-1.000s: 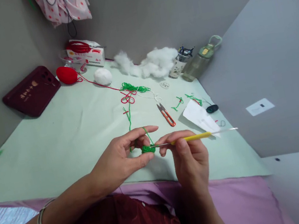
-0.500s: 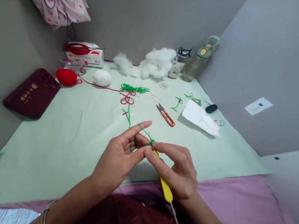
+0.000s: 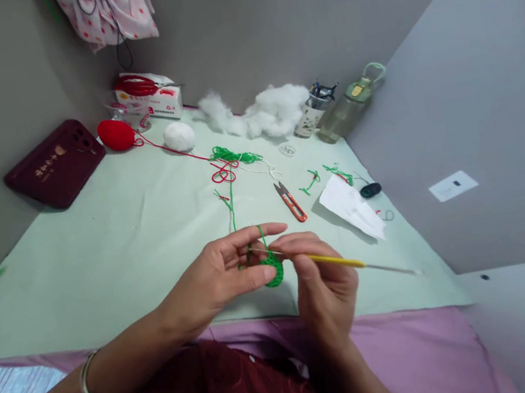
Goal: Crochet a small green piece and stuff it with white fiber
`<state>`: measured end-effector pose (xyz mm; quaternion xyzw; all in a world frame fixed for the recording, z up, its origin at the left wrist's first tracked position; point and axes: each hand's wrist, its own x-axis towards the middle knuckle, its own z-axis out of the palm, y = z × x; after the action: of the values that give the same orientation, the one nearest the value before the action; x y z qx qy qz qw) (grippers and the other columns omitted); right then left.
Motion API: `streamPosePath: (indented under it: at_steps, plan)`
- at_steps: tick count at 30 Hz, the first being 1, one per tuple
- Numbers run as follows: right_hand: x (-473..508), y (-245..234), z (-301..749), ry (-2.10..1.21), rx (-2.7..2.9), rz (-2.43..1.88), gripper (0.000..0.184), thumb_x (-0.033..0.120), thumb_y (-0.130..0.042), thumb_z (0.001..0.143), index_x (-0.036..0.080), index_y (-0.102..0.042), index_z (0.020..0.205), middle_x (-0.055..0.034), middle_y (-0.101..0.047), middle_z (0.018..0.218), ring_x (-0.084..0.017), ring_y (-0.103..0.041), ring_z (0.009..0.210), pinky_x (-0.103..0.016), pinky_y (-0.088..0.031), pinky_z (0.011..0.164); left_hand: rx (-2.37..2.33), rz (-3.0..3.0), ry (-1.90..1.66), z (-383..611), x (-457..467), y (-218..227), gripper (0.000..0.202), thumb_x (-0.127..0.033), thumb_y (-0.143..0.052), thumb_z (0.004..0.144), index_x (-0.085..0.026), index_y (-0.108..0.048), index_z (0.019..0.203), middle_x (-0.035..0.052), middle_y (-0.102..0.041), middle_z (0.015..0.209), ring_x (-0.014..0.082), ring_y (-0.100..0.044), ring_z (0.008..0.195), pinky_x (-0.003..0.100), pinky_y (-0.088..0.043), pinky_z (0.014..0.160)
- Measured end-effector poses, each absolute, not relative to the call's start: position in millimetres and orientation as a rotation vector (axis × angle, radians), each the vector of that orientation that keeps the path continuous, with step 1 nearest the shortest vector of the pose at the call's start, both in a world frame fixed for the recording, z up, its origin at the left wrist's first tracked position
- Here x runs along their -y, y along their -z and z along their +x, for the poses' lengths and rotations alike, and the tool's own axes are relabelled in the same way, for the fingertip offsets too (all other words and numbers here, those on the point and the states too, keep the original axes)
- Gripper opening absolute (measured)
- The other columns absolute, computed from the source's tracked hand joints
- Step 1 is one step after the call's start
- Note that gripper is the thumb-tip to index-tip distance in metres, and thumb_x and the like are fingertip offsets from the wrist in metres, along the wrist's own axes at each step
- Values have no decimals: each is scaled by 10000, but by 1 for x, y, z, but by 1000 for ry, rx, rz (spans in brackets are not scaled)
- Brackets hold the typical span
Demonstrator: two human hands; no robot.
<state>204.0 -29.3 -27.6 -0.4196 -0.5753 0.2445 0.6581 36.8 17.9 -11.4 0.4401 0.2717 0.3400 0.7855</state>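
Between thumb and fingers, my left hand [image 3: 227, 267] pinches a small round green crochet piece [image 3: 273, 274]. Green yarn [image 3: 232, 205] runs from the table up to that hand and loops over its raised index finger. My right hand [image 3: 325, 280] is closed around the yellow handle of a crochet hook [image 3: 337, 260]. The hook lies nearly level, its thin tip pointing left at the top edge of the piece. Its metal rear end sticks out to the right. Whether the tip sits inside a stitch is too small to tell.
Beyond my hands lie a green yarn bundle [image 3: 237, 155], orange thread snips [image 3: 291, 202] and white paper [image 3: 350, 208]. Farther back are a red yarn ball [image 3: 116, 135], a white ball [image 3: 179, 136], fluffy stuffing [image 3: 273, 112], a pen cup [image 3: 309, 117] and a bottle [image 3: 346, 110].
The hook has swung from pointing away from me to lying nearly level, tip left. The green round piece has come into view under my left thumb. My left hand has shifted slightly right.
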Motion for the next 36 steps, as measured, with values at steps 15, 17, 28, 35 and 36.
streamPosePath:
  at_steps: [15, 17, 28, 35, 36]
  plan:
    - [26, 25, 206, -538, 1140, -945, 213, 191, -587, 1009, 258, -783, 961, -18, -726, 837, -132, -639, 641, -296, -551, 598, -480, 643, -684, 36, -25, 16, 401, -253, -799, 849, -182, -782, 1243, 30, -703, 917, 132, -596, 849, 256, -456, 875]
    - [24, 22, 207, -704, 1071, -902, 189, 242, -608, 1006, 249, -782, 932, -16, -729, 841, -115, -628, 611, -269, -540, 572, -490, 712, -712, 36, -25, 15, 355, -249, -793, 850, -198, -796, 1202, 35, -714, 958, 145, -607, 881, 264, -450, 882]
    - [24, 30, 198, -598, 1282, -1046, 167, 222, -637, 994, 265, -793, 954, -16, -781, 880, -163, -722, 825, -293, -589, 708, -630, 949, -803, 39, -18, 13, 284, -232, -834, 824, -209, -552, 855, -49, -660, 798, 127, -592, 770, 276, -425, 766]
    - [4, 2, 218, -172, 1529, -968, 222, 126, -666, 958, 294, -784, 1045, -10, -772, 875, -178, -692, 809, -347, -562, 713, -517, 908, -596, 39, -19, 10, 362, -231, -848, 761, -207, -569, 989, -53, -619, 802, 113, -563, 713, 273, -391, 710]
    - [-1, -4, 223, -132, 1550, -977, 206, 130, -676, 954, 289, -784, 1028, -11, -770, 881, -179, -685, 806, -355, -558, 725, -499, 935, -566, 39, -20, 9, 345, -237, -846, 760, -198, -601, 1000, -44, -622, 817, 110, -561, 720, 268, -397, 711]
